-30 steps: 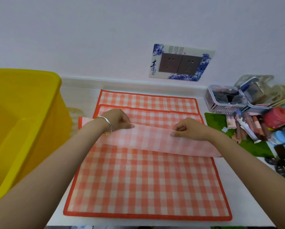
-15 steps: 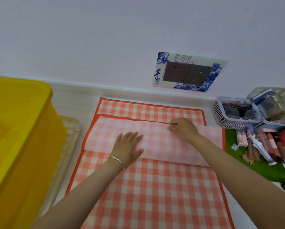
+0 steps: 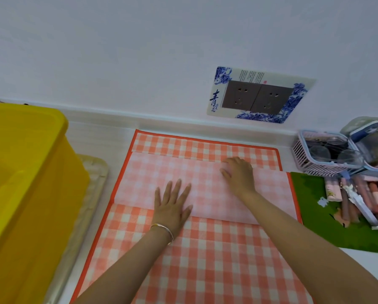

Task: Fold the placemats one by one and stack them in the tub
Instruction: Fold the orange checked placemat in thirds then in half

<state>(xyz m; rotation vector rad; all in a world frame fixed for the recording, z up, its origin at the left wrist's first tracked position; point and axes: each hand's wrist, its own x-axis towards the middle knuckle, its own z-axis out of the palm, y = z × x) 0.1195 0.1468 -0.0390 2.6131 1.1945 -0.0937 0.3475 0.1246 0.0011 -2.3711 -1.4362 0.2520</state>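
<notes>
The yellow tub (image 3: 30, 172) stands just left of the orange-checked placemat (image 3: 205, 260), whose pale-backed flap (image 3: 139, 183) is folded over. The mat looks thin, light and limp, and is best gripped at its edges. The left hand (image 3: 172, 205) presses the flap with fingers spread. The right hand (image 3: 238, 174) holds its fingers together at the far edge.

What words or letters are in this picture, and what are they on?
"青": big dark character on the left of the blue-and-white socket frame on the wall.
Two smaller characters under it: one looks like "花", the other is too small to read.
Fine print along the frame's top: too small to read.
Print on the packets at the right: blurred, unreadable.
</notes>
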